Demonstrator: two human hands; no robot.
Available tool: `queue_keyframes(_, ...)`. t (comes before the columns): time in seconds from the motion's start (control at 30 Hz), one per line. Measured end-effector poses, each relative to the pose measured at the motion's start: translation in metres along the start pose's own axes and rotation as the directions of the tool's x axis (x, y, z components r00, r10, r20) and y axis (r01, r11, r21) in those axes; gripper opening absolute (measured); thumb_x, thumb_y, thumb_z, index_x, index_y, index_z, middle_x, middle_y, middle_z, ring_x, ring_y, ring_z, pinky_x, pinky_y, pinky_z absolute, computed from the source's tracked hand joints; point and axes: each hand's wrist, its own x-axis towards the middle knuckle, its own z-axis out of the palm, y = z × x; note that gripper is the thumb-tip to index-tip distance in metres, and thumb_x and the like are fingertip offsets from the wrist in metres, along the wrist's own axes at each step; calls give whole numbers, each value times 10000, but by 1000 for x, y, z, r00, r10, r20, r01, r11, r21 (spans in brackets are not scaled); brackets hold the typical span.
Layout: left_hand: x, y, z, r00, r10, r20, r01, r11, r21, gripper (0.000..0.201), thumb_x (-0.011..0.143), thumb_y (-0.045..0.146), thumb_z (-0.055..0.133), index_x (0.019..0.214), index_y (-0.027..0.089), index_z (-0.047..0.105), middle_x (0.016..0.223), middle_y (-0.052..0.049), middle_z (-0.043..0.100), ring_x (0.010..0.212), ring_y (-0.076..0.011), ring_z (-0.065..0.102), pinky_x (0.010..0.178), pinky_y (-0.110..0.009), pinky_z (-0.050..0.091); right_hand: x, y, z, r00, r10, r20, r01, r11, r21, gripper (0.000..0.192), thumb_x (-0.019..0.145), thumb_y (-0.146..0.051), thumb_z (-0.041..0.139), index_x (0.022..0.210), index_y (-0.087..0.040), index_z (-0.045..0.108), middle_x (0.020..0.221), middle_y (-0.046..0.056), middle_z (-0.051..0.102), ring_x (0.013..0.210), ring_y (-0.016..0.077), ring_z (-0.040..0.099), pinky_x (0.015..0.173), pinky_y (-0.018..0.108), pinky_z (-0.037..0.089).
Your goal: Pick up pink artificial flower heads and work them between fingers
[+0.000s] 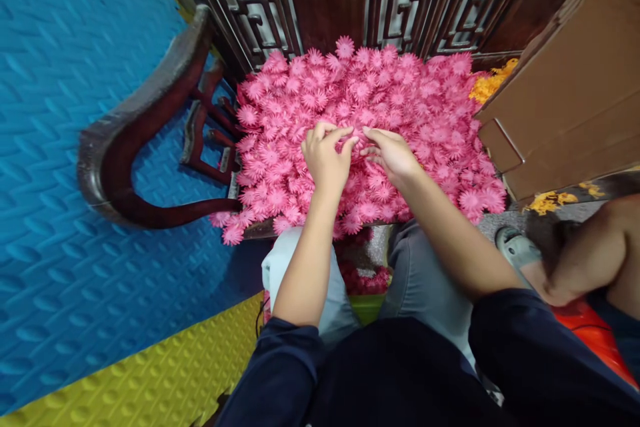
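Two hands meet mid-heap: left hand (326,155) and right hand (391,153), fingertips pinched together on one pink paper flower (358,141) atop the flower pile (440,113) covering the wooden chair (125,153). Risk: edge blooms, overhanging, could slide floorward if nudged.

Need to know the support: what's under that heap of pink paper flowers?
The pink paper flowers cover a dark carved wooden chair; only its armrest and front edge show. The seat surface is hidden. Both hands rest on top.
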Motion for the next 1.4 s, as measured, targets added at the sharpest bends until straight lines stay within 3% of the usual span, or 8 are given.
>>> queue_keyframes(0.17,2,-4,3,999,-27,-46,25,999,-42,25,725,280,724,729,258,716,845,-19,602,896,-212,536,881,-380,392,0,1,-1,1000,-2,30,2,1000,9,110,829,-213,560,750,-153,608,606,-63,590,459,16,530,469,145,362)
queue_keyframes(0.43,1,-1,6,996,-78,-38,73,991,-114,103,698,274,744,647,219,674,796,-6,591,848,-188,545,847,-356,401,5,5,-5,997,81,10,-81,992,93,83,807,-236,567,763,-169,589,596,-69,575,432,28,528,426,159,365)
queue_keyframes(1.0,1,-6,11,997,-74,25,76,986,-146,205,730,217,696,603,197,537,731,-8,533,786,-183,533,785,-339,420,3,4,-3,999,7,38,-5,999,-34,132,787,-288,619,747,-162,606,608,-60,584,423,19,487,421,161,296)
queue_keyframes(1.2,0,-3,10,994,-65,92,77,988,-133,233,751,227,681,606,197,501,720,-5,533,774,-180,527,792,-329,402,2,4,-3,1000,-22,15,23,998,-63,181,792,-291,606,670,-160,579,571,-64,548,428,20,440,455,172,300)
queue_keyframes(1.4,2,-2,6,997,-6,74,17,987,-157,241,776,253,662,610,194,497,726,-6,533,791,-184,529,788,-328,393,2,4,-4,997,-32,71,33,999,-15,213,722,-384,690,715,-183,622,634,-53,585,556,41,508,531,168,380)
